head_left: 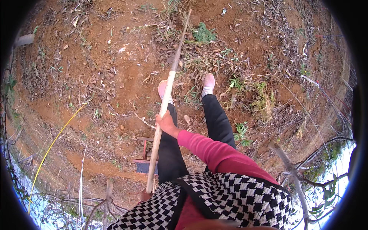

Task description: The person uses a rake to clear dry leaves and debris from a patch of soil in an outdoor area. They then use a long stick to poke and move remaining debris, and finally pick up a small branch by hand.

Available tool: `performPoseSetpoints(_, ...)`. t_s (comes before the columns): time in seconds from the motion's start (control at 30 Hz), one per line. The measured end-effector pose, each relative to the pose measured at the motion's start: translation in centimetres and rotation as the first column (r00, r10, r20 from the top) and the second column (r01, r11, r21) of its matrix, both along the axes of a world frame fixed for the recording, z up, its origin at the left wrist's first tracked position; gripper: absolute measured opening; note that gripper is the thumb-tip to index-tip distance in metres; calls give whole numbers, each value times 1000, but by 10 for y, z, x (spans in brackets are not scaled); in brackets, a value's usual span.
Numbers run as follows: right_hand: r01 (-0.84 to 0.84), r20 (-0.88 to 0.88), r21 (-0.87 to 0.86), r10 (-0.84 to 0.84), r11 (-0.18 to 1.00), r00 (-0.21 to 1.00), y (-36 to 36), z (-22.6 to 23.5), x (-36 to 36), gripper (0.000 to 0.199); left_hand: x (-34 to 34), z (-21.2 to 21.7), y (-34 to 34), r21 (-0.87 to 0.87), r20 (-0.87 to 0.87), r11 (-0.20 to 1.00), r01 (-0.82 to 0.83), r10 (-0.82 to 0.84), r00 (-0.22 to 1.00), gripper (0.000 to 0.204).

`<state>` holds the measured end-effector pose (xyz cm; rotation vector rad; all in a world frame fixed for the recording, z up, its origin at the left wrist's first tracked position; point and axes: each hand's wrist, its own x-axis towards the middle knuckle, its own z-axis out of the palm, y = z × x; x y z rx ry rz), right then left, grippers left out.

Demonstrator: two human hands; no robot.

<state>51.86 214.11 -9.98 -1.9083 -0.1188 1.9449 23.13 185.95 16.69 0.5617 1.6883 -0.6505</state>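
Observation:
A long pole tool (156, 143) slants across the middle, from beside my body to the ground beyond my feet. Its near part is pale wood; the far part is darker and narrows toward the tip. What kind of head it has cannot be made out against the soil. Halfway along, my right hand (165, 122), in a pink sleeve, is wrapped round the shaft. My left hand (145, 195) closes round its near end, partly hidden by my checked black-and-white vest. The far end lies by dry leaves and a green weed (204, 33).
Reddish soil with leaf litter surrounds my pink shoes (208, 81). A red-framed object with a blue-grey flat part (144, 166) lies left of my leg. A yellow hose-like line (51, 145) curves at the left. Bare branches (291, 170) stand at the lower right.

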Motion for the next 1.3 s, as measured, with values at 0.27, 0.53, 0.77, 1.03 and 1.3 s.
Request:
performPoseSetpoints(0.27,-428,-296,-42,397,903,868,-87,104,-51,42,18,107,-83,-195,-168,955,-223,191,967,40)
performPoseSetpoints(0.53,-22,-357,20,27,1000,934,31,28,-28,30,43,7,-59,34,-147,984,-177,180,973,40)
performPoseSetpoints(0.77,-214,172,289,169,933,971,199,-61,16,34,94,-134,66,211,217,822,-529,488,845,10)
performPoseSetpoints(1.03,-421,36,67,419,905,907,6,-12,-46,39,61,3,-79,-11,87,859,-512,511,855,22)
performPoseSetpoints(1.3,-356,-63,60,359,933,931,4,-1,-45,35,66,11,-85,-14,43,924,-382,382,923,27)
